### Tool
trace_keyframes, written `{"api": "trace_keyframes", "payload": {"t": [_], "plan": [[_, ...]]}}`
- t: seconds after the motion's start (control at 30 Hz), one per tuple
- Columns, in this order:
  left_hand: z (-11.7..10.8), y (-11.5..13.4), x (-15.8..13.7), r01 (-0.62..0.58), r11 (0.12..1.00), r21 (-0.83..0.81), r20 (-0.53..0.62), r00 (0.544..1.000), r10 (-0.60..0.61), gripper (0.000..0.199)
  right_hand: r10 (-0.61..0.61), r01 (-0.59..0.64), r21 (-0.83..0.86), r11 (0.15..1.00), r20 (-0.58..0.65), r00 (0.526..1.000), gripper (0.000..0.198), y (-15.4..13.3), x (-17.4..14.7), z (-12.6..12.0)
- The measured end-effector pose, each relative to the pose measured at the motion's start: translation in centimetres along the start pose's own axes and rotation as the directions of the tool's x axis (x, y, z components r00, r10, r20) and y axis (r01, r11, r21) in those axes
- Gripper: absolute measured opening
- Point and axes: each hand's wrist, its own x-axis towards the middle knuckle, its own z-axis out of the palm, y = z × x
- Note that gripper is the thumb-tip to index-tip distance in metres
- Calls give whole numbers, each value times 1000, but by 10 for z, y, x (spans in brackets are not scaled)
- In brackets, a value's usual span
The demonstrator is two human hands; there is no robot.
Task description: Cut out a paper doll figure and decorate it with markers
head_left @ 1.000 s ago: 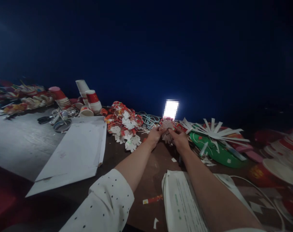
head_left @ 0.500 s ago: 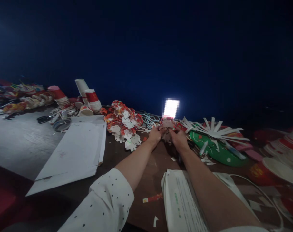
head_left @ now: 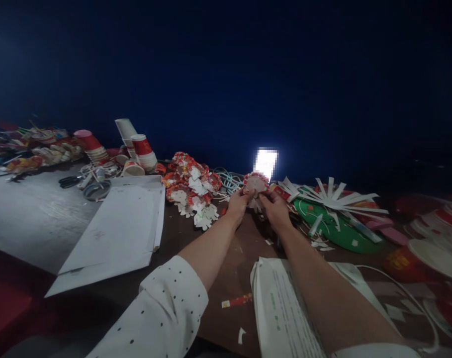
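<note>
Between both hands is a round paper cup craft (head_left: 256, 183) with a pale disc and a frilly red rim; a pale cut piece hangs below it. My left hand (head_left: 239, 206) pinches its lower left side, thumb on the disc. My right hand (head_left: 275, 211) grips its lower right side, fingers closed at the edge. A heap of similar red and white paper crafts (head_left: 191, 183) lies to the left of my hands. Directly behind the held craft glows a bright, blurred-out screen (head_left: 266, 163).
White boards (head_left: 114, 233) lie at the left, with stacked paper cups (head_left: 142, 151) behind them. On the right, a cup cut into white strips (head_left: 332, 199) rests over a green sheet (head_left: 345, 236). A folded white printed bag (head_left: 278, 308) lies beneath my right forearm.
The craft has risen slightly and shifted a little left, its disc now facing me more fully. Both hands keep hold of it. The whole view has shifted slightly.
</note>
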Motion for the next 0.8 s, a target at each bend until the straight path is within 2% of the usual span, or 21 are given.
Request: {"api": "trace_keyframes", "payload": {"t": [0.2,0.4,0.63,0.8], "plan": [[6,8,-8,66,993,-97,67,996,-60,38,6,-6,-11,1000,-32,999,39,-2,-1,0],[8,12,-11,106,991,-77,81,992,-99,37,2,-4,-39,999,-51,999,39,-5,-2,-1],[6,6,-8,89,991,-96,51,995,-85,41,-24,20,-96,995,-40,999,38,-5,-4,-1],[0,1,-3,32,999,-3,-35,999,-32,34,-93,85,-146,986,-43,995,39,-9,-8,3]]}}
